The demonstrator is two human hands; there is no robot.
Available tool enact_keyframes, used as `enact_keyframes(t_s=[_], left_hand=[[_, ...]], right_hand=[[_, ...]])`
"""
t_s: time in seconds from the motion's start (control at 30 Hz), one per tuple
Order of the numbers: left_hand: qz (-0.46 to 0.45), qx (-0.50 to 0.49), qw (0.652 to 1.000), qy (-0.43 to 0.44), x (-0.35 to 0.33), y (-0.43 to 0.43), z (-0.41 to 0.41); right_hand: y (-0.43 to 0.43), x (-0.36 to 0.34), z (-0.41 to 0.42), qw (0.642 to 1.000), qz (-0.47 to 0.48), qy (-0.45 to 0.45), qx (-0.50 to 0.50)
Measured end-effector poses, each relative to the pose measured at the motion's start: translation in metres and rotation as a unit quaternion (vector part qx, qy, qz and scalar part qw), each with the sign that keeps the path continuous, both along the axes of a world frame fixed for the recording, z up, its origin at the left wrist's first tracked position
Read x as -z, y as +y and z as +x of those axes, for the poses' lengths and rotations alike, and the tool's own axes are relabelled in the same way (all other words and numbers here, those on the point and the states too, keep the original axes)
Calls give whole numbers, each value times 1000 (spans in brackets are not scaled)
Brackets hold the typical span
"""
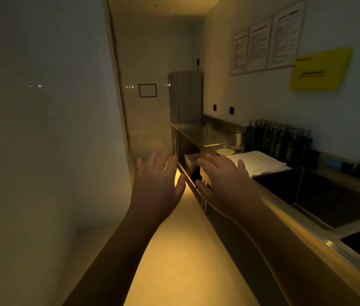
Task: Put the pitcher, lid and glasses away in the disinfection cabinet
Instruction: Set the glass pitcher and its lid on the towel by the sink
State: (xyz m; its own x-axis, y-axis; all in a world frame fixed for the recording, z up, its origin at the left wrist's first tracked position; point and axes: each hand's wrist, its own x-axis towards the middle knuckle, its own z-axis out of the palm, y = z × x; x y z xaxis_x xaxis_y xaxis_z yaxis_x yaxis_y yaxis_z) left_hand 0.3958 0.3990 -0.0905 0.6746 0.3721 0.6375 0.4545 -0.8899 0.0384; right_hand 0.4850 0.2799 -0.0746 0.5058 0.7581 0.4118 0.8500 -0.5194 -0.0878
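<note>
The sign (321,69) is showing bright yellow with a black line of print. The floor (174,261) is glowing amber. The cloth (260,162) is looking white, the bottles (278,140) dark green, the fridge (185,96) grey, the table (196,129) dull steel.

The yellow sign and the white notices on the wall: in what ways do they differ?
The yellow sign is a single sheet with little print; the white notices are three sheets, dense with print. The sign hangs lower than the notices. Both hang on the same wall.
</note>
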Motion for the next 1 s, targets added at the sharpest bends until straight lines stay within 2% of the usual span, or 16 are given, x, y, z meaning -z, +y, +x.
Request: enact_keyframes(t_s=[0.17,0.5,0.87,1.0], left_hand=[[44,26,998,-23,0,84,43],[-2,61,998,13,29,172,137],[-70,103,991,46,44,220,319],[-45,117,992,28,52,240,384]], right_hand=[[74,4,35,999,11,19,31],[164,30,120,997,-10,49,61],[216,46,301,992,-19,57,109],[234,47,363,991,-32,52,116]])
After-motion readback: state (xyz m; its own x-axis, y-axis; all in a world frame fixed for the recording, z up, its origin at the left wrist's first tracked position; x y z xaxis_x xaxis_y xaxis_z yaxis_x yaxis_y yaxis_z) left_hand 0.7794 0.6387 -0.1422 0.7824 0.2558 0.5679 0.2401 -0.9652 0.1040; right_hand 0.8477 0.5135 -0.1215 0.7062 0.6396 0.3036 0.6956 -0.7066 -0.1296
